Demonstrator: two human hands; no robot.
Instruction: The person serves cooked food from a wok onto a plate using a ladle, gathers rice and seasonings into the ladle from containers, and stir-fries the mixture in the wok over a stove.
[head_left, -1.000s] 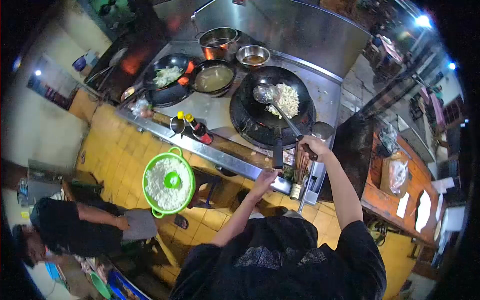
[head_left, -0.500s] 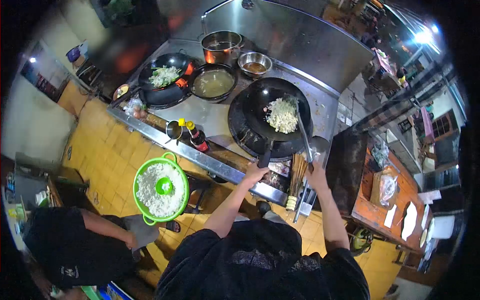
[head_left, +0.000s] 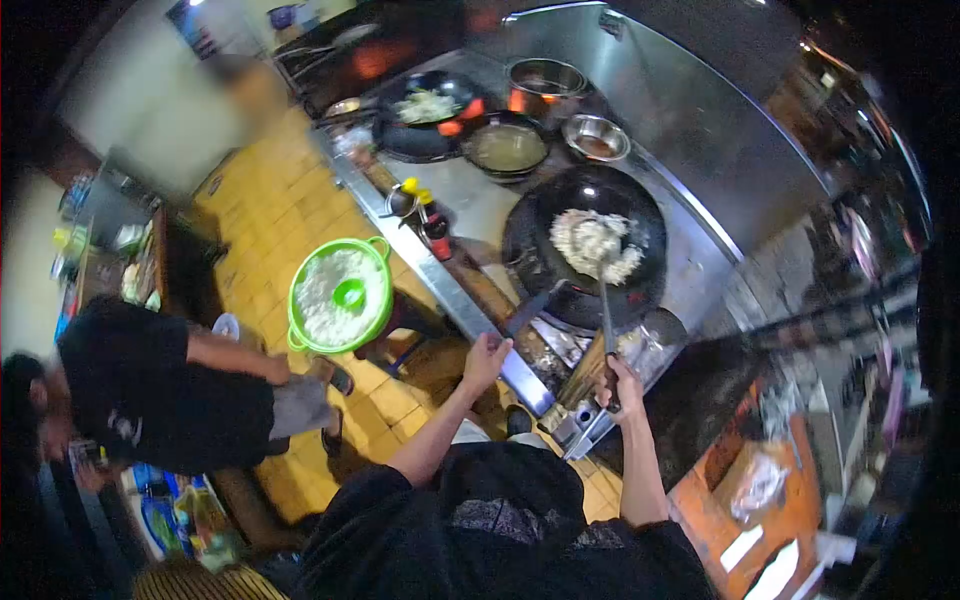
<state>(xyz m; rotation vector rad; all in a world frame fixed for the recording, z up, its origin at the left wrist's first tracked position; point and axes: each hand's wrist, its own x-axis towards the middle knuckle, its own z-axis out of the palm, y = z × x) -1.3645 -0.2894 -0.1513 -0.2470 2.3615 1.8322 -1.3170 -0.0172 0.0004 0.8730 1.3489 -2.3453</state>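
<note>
My right hand (head_left: 622, 388) is closed around the dark grip of a long metal wok spatula (head_left: 607, 318), whose head is buried in white rice (head_left: 592, 240) in the large black wok (head_left: 640, 215). Just off the end of the wok's dark handle (head_left: 530, 308), my left hand (head_left: 485, 362) is held with thumb and fingers apart, gripping nothing that I can see. Motion blurs the rice.
A green basket of white rice (head_left: 335, 330) with a green scoop (head_left: 349, 293) stands left. Behind are a second wok (head_left: 415, 140), a pan of liquid (head_left: 508, 147), a pot (head_left: 545, 80) and a steel bowl (head_left: 597, 138). A sauce bottle (head_left: 436, 235) stands at the stove edge. Another person (head_left: 150, 390) is at left.
My left hand has come off the wok handle. The spatula's head has moved into the middle of the rice, which is more spread out. The view has turned, and the other person has shifted.
</note>
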